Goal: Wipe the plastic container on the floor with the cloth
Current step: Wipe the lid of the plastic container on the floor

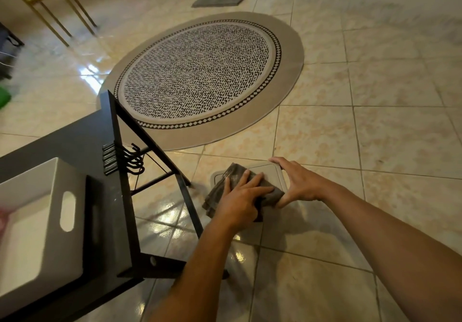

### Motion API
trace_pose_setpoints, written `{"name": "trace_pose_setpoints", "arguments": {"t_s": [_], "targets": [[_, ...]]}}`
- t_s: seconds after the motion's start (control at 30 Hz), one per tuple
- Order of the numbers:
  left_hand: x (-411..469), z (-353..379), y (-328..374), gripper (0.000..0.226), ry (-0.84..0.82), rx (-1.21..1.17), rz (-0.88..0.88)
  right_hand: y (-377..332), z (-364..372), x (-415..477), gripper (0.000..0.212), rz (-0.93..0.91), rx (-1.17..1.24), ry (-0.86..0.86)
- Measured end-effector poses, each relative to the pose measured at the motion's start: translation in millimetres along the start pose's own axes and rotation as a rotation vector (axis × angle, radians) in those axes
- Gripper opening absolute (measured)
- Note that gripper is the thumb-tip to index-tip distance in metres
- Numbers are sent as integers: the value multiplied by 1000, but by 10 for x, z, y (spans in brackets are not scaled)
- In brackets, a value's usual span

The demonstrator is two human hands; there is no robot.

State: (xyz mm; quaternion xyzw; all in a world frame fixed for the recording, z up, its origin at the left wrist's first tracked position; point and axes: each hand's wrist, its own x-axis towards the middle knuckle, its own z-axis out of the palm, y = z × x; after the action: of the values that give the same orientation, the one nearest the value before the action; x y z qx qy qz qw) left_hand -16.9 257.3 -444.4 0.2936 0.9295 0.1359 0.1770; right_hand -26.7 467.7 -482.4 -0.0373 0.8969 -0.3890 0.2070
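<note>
1. The tiled floor [375, 134] fills most of the view, with a big round patterned rug [200, 76] up at 12 o'clock and a black table [82, 146] at 9 o'clock carrying a white bin [37, 221]. None of that matters for the wipe, it just boxes things in on the left.

2. The plastic container [271, 171] sits flat on the floor just right of the table leg, a bit below centre frame. It looks like a shallow beige thing with rounded corners. Its long axis seems to run from about 5 to 11 o'clock, though the near half is hidden, so can't be sure.

3. The right hand [298, 184] is spread over the container's 3 o'clock edge, fingers apart and thumb hooked on the near side, so basically pinning it down.

4. The left hand [243, 196] lies flat on the cloth [233, 179], fingers loosely together, pressing rather than pinching.

5. The cloth is bunched over the container's 9 o'clock side. The bare surface lies toward 1 o'clock from the left hand, so I'd guess the stroke goes that way, toward the far corner.
</note>
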Motion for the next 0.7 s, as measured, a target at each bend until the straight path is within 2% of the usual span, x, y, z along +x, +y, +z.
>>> {"name": "trace_pose_setpoints", "arguments": {"t_s": [0.1,0.17,0.33,0.47,0.63,0.7], "targets": [[70,-44,133,64,-53,5,64,7,-7,22,128,-8,7,-1],[128,-42,122,64,-30,38,56,17,-7,18,128,-4,16,2],[110,6,-11,80,81,131,-218,28,18,8,132,-8,33,0],[193,90,158,82,86,143,-130,46,8,19,126,-14,39,17],[164,14,-7,77,128,114,-319,29,4,0,133,-17,29,1],[77,35,15,78,107,117,-289,18,-4,1,133,-17,26,-3]]}}
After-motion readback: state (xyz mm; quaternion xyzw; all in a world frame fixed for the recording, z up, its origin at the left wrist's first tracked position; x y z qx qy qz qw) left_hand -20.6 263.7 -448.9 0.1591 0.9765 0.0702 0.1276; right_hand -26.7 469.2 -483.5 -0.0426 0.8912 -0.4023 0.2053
